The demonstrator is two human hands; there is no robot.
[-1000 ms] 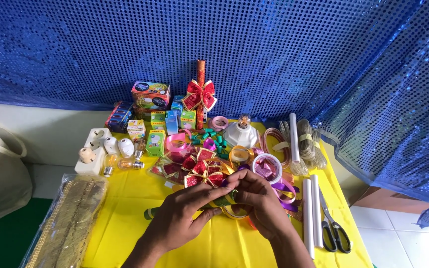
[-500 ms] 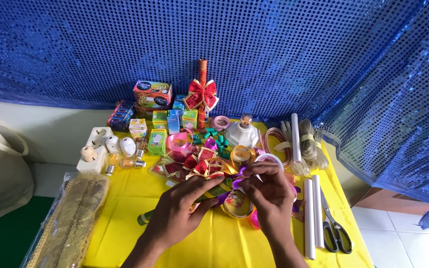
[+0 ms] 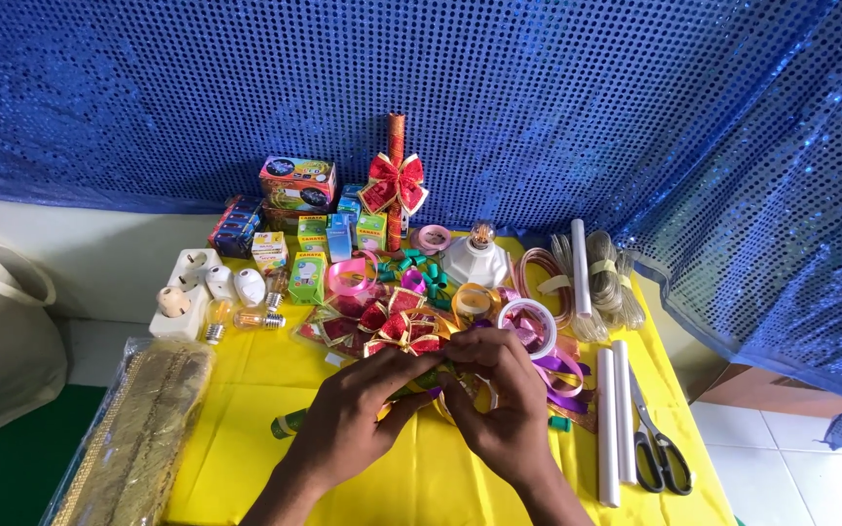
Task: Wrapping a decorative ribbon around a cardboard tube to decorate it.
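My left hand point(image 3: 358, 424) and my right hand point(image 3: 504, 404) meet over the yellow tablecloth point(image 3: 236, 409), fingertips pinched together on a thin green stick point(image 3: 287, 424). The stick's left end pokes out below my left wrist; most of it is hidden by my fingers. A bit of gold ribbon shows under my right hand. Just beyond my fingers lie red-and-gold bows point(image 3: 387, 321) and a white spool of purple ribbon point(image 3: 528, 326), with loose purple ribbon point(image 3: 567, 385) trailing to the right.
Scissors point(image 3: 660, 453) and two white rolls point(image 3: 616, 419) lie at the right. Bulbs and white sockets point(image 3: 197, 292) sit at the left, small boxes point(image 3: 296, 183) and an upright tube with a red bow point(image 3: 395, 185) at the back. Wrapped gold trim point(image 3: 138, 438) lies front left.
My right hand has come down from the purple ribbon spool to join the left. Both hands have closed together on the green stick, a little nearer to me.
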